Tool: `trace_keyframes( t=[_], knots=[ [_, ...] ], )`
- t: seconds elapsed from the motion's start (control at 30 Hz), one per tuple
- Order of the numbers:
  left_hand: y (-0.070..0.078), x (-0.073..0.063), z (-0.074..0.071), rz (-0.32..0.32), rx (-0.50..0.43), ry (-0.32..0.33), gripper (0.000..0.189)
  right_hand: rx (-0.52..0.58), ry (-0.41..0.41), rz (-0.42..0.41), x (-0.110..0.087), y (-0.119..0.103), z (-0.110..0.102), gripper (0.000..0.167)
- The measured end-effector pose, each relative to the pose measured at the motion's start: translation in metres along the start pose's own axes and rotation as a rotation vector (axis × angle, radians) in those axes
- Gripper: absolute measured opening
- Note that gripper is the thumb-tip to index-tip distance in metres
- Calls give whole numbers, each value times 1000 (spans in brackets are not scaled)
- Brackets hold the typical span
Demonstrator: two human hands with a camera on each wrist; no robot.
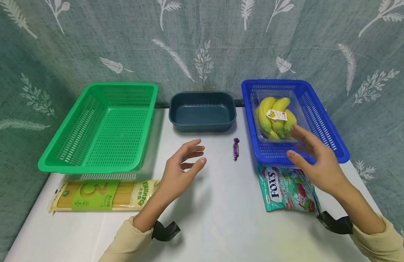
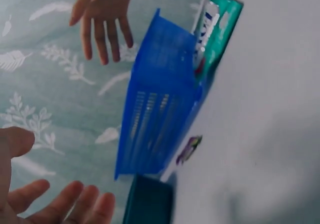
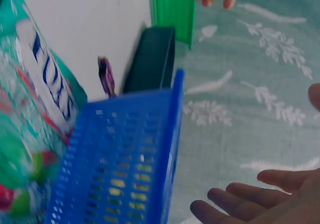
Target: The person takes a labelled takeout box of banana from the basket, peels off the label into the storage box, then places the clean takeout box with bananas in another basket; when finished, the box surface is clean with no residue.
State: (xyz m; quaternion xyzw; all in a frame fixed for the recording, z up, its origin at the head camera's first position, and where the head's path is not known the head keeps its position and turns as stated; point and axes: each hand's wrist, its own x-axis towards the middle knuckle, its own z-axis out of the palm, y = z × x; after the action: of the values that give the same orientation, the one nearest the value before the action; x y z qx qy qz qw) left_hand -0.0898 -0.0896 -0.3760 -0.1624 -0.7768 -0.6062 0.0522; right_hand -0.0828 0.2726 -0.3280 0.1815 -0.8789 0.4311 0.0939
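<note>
My left hand (image 1: pixel 183 169) hovers over the middle of the white table, fingers loosely bent and holding nothing. To its right lies a small purple wrapped candy (image 1: pixel 236 149). My right hand (image 1: pixel 319 160) is raised over the front right part of the blue basket (image 1: pixel 332 147), its fingers spread and relaxed with nothing between them. Inside that basket is a clear plastic box of bananas (image 1: pixel 277 116) with a white label. A teal bag of Fox's candy (image 1: pixel 288 189) lies in front of the basket, partly hidden by the right hand and wrist.
A green basket (image 1: pixel 143 145) stands at the left, with a pack of spaghetti (image 1: pixel 100 195) in front of it. Between the two baskets sits a dark blue-green bin (image 1: pixel 202 127). A patterned curtain (image 1: pixel 202 43) hangs behind the table.
</note>
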Motion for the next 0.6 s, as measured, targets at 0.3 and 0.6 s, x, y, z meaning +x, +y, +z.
trace_keyframes(
  t=[0.3, 0.6],
  knots=[
    [5, 23, 26, -109, -233, -39, 46, 5, 24, 84, 25, 17, -26, 61],
    [4, 43, 47, -179, -326, -18, 46, -64, 46, 120, 51, 28, -39, 59]
  ],
)
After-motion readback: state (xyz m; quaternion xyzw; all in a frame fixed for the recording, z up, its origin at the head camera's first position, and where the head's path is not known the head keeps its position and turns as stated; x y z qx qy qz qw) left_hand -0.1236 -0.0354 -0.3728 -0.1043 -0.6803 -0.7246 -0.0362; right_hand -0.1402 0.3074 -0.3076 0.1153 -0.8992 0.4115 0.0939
